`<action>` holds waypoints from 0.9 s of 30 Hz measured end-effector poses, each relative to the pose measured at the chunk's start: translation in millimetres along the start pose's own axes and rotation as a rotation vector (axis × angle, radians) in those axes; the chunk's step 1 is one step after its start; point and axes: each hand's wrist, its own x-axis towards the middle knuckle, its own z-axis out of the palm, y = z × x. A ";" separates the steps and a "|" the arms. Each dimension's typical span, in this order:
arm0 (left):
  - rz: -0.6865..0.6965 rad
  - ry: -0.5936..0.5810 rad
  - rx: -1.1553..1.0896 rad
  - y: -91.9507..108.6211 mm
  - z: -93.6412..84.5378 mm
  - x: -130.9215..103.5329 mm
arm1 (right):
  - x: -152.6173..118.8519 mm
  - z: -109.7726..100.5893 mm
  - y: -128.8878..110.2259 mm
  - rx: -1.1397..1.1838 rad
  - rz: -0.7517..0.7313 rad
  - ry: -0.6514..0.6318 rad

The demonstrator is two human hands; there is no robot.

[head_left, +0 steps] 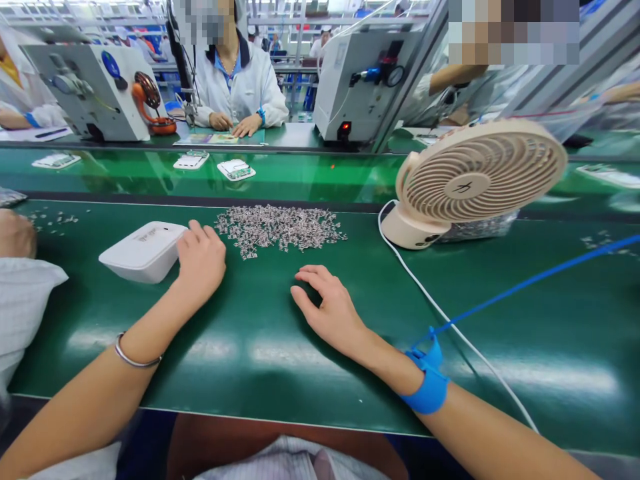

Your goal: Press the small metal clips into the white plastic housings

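Note:
My left hand [201, 261] rests on the green bench mat [260, 347], its fingers touching the right end of a white plastic housing [143, 251]. My right hand [330, 308] lies palm down on the mat with fingers apart and holds nothing. Just beyond both hands is a heap of several small metal parts [280, 228]. A silver bangle circles my left wrist. A blue antistatic strap [429, 387] is on my right wrist, its blue cord running off to the right.
A beige desk fan [475, 177] stands at the right, its white cable trailing toward me. A green conveyor [310, 177] carries white circuit assemblies [236, 170]. Across it a person in a white coat sits between grey machines [90, 90]. Another person's sleeve [23, 300] is at the left.

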 end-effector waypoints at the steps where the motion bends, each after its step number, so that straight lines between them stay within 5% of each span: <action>1: 0.070 -0.009 -0.040 8.5 -2.0 -4.6 | 0.5 0.4 0.4 -0.010 -0.001 0.001; 7: 0.329 -0.092 -0.232 41.2 -10.0 -25.1 | 14.7 -0.3 11.0 -0.058 0.021 0.010; 13: 0.397 -0.067 -0.401 37.4 -0.8 -21.7 | 34.0 -3.2 22.3 -0.124 -0.017 -0.134; 27: 0.498 -0.053 -0.592 39.7 16.2 -18.3 | 52.6 11.8 14.3 -0.468 -0.116 -0.173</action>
